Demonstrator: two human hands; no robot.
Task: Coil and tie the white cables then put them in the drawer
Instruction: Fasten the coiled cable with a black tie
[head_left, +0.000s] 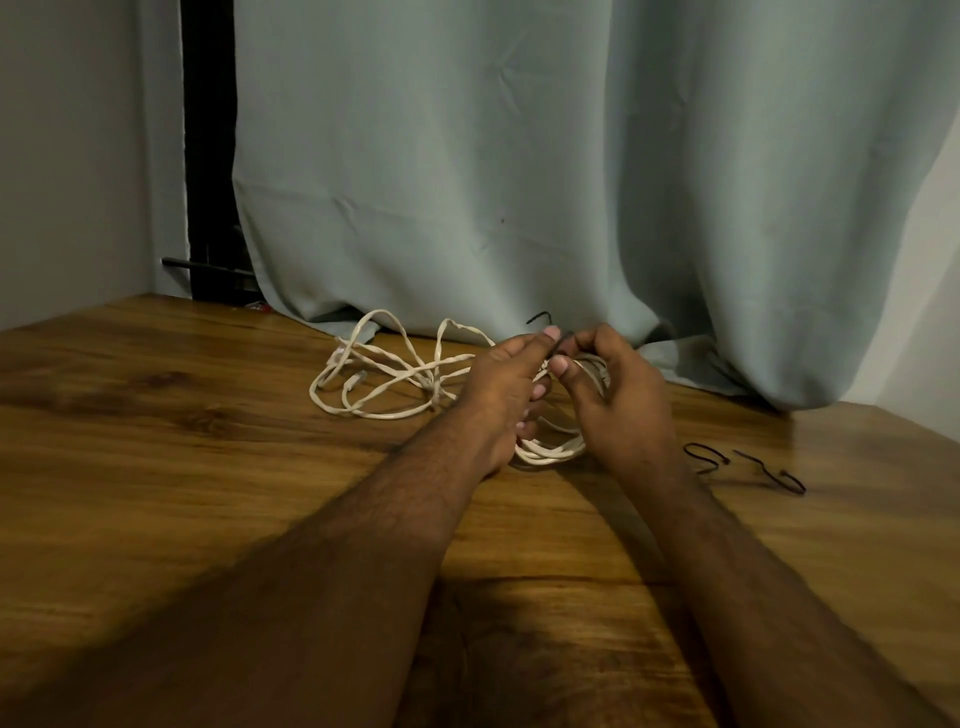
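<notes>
A coiled white cable (550, 451) is held upright between my two hands above the wooden table (208, 467). My left hand (506, 387) grips the coil's left side, and its fingertips pinch a thin black tie (540, 316) at the top. My right hand (618, 395) holds the coil's right side and pinches the same tie with thumb and forefinger. A second white cable (384, 374) lies loose and tangled on the table to the left of my hands. No drawer is in view.
Two spare black ties (704, 456) (779, 475) lie on the table right of my right wrist. A pale green curtain (519, 182) hangs behind and drapes onto the table's far edge. A grey wall (78, 156) stands at the left.
</notes>
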